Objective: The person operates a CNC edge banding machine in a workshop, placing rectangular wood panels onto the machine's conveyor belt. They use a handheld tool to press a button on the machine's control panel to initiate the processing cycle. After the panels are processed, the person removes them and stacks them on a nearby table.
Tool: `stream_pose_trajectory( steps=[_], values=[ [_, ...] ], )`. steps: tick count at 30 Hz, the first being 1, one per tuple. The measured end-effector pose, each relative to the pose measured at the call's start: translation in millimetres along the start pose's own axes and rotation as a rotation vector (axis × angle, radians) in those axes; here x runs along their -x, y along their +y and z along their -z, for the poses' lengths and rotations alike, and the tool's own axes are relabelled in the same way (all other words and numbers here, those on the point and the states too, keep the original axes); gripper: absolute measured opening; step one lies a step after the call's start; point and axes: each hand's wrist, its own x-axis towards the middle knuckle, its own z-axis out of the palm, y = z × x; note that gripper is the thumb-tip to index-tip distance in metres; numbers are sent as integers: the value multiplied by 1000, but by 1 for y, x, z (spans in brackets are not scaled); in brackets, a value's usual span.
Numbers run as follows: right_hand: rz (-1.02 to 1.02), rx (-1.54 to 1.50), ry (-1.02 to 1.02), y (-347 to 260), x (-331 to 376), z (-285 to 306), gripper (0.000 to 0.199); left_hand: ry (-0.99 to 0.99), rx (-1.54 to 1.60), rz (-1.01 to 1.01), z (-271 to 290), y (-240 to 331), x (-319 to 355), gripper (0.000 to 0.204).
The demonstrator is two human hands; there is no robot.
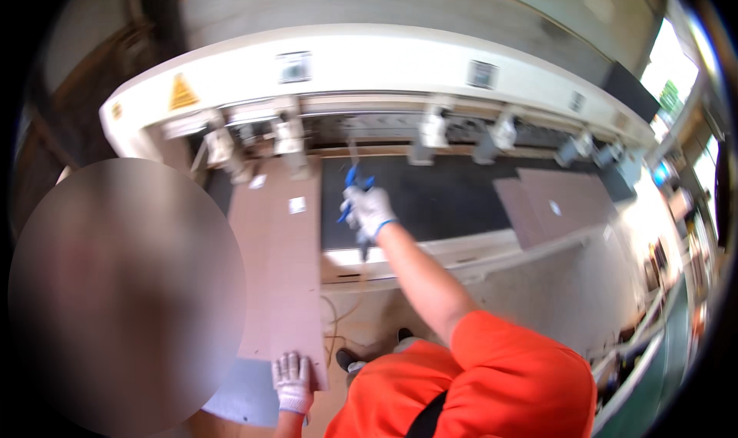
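My right hand (pixel 367 209), in a white glove with a blue cuff, is wrapped round a blue air blow gun (pixel 358 178). Its thin nozzle points away from me toward the machine's slot. A hose hangs from the gun's lower end. My left hand (pixel 292 380), gloved in white too, lies with its fingers stretched out on the near end of a long brown panel (pixel 288 284). That panel reaches from under the machine's clamps toward me, with small white labels (pixel 297 205) near its far end.
A long white machine beam (pixel 384 58) with several grey clamps (pixel 432 131) spans the far side above a black bed (pixel 430 200). More brown panels (pixel 565 200) lie on the bed at right. A blurred grey oval hides the left side. A green-topped rack (pixel 653 353) stands at right.
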Motion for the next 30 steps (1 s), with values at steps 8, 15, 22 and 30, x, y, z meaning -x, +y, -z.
stream_pose_trajectory(
  steps=[8, 15, 22, 30],
  values=[
    [-20, -133, 213, 110, -126, 185, 27, 197, -3, -254, 19, 148, -70, 71],
    [-12, 36, -19, 121, 43, 451, 23, -84, 527, -261, -63, 362, -214, 76],
    [292, -639, 865, 63, 166, 803, 31, -378, 902, 12, -126, 587, -412, 95],
    [-104, -299, 880, 42, 130, 996, 43, 439, 267, -407, -142, 726, -675, 73]
  ],
)
